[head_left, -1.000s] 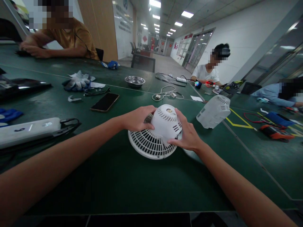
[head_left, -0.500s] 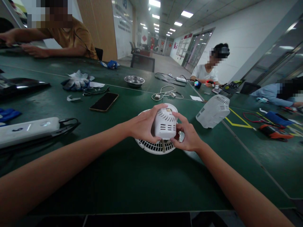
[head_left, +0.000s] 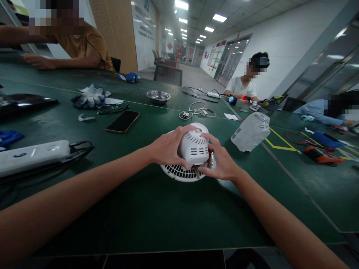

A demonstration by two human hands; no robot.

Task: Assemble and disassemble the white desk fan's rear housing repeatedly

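Observation:
A white slotted motor housing (head_left: 194, 147) of a small fan is held between my two hands, tilted slightly. My left hand (head_left: 171, 148) wraps its left side, thumb low at the front and fingers over the top. On the other side my right hand (head_left: 220, 158) grips with the fingers at the upper right and the thumb near the lower edge. Beneath the housing lies a round white fan grille (head_left: 179, 173) on the green table. Part of a metal mechanism shows between the housing and my right palm. My hands hide much of the grille.
A translucent white plastic cover (head_left: 250, 132) stands to the right. Further off are a metal bowl (head_left: 158, 96), a white cable (head_left: 196, 111) and a phone (head_left: 122, 121). A white power strip (head_left: 33, 157) lies left, an orange meter (head_left: 322, 155) right. Other people sit around the table.
The housing has tilted and turned slightly in my hands, its lower edge shifting right. My right thumb has moved lower and left, and more of the metal mechanism shows beside it.

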